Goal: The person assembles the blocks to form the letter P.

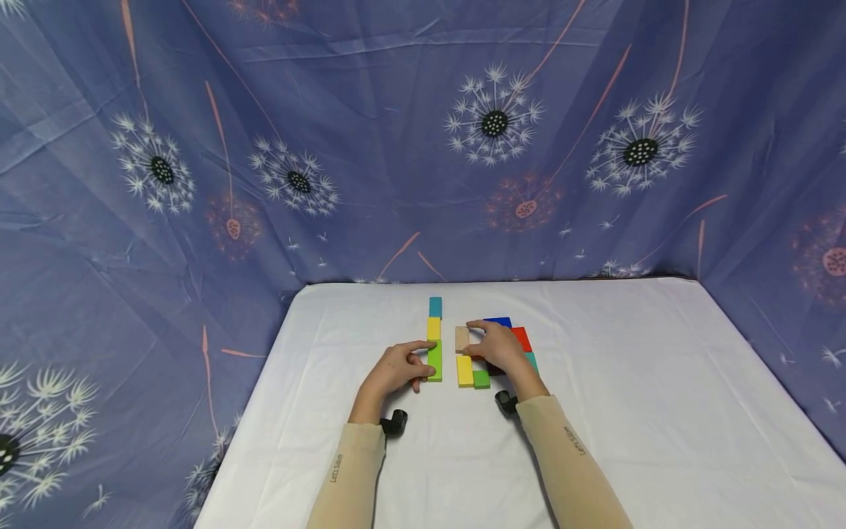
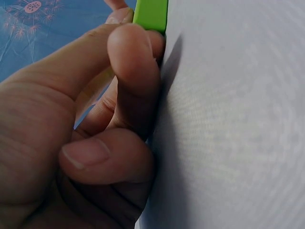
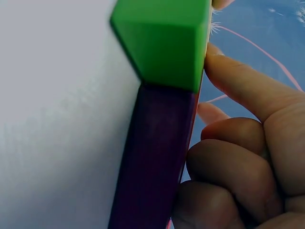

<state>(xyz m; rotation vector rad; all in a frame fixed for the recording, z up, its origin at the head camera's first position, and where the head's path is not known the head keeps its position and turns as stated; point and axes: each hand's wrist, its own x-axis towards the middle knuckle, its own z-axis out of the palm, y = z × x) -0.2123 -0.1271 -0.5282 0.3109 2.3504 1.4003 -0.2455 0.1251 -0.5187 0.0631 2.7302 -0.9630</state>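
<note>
My left hand [image 1: 396, 369] holds a light green block [image 1: 435, 361] by its two ends, index finger at the far end and thumb at the near end. In the left wrist view, a corner of that block [image 2: 151, 14] shows beyond the curled fingers. A yellow block [image 1: 433, 328] and a blue block [image 1: 435, 307] continue the same column behind it. My right hand [image 1: 499, 347] pinches a plain wooden block [image 1: 462, 339] between index finger and thumb. Just in front of the wooden block lies another yellow block [image 1: 465, 372].
Beside and under the right hand sit a dark blue block [image 1: 499, 322], a red block [image 1: 522, 339], a teal block [image 1: 532, 361], a small green block [image 1: 482, 380] and a dark purple block [image 3: 155, 152]. A white cloth [image 1: 661, 411] covers the table; a patterned curtain [image 1: 396, 147] hangs behind.
</note>
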